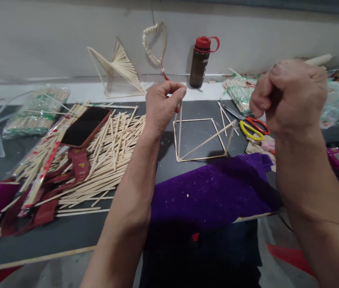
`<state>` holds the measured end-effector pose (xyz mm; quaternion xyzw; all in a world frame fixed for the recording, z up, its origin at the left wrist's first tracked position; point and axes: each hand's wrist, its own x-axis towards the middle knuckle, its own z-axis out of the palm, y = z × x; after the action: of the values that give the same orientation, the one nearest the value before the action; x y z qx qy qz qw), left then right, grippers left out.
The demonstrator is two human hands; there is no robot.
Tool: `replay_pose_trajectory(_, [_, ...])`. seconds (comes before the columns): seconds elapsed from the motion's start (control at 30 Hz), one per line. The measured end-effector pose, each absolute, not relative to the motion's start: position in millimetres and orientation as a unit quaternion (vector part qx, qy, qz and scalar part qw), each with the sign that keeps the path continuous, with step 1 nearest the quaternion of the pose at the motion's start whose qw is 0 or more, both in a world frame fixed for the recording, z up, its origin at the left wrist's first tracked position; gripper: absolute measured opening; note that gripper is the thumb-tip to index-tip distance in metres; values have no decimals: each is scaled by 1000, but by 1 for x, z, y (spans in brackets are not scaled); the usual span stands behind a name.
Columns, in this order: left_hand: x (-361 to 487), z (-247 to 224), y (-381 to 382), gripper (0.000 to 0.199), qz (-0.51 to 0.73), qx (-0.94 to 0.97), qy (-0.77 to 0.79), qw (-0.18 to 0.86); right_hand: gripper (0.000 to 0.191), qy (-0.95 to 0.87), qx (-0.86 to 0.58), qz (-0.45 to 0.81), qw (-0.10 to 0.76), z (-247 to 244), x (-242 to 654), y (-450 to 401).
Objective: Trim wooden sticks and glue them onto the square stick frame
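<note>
A flat wooden-stick frame (201,159) lies on the dark table, with an upright stick (180,134) at its left corner and a slanted stick (207,141) running up to the top of a short post at its right. My left hand (163,106) pinches the top of the upright stick between thumb and fingers. Raised at the right, my right hand (292,96) is curled into a fist, and a pale rod (320,60) shows just behind its knuckles. What the curled fingers hold is hidden.
Loose sticks (121,148), a phone (86,126) and a red strap (79,164) lie left. Scissors (252,128) are beside the frame, purple cloth (205,188) in front. Behind stand a bottle (198,66) and a finished stick model (121,66).
</note>
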<state>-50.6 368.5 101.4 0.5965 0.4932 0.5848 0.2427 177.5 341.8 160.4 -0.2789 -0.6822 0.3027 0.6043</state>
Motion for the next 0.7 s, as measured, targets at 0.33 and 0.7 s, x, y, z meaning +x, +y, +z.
replay_pose_trajectory(0.33, [-53,102,369,13,597,576,462,314,19,-663,-302,326,603,152,186,336])
replay_pose_trajectory(0.7, [-72,107,368,9,628,500,462,377,18,-701,-445,213,516,138,172,264])
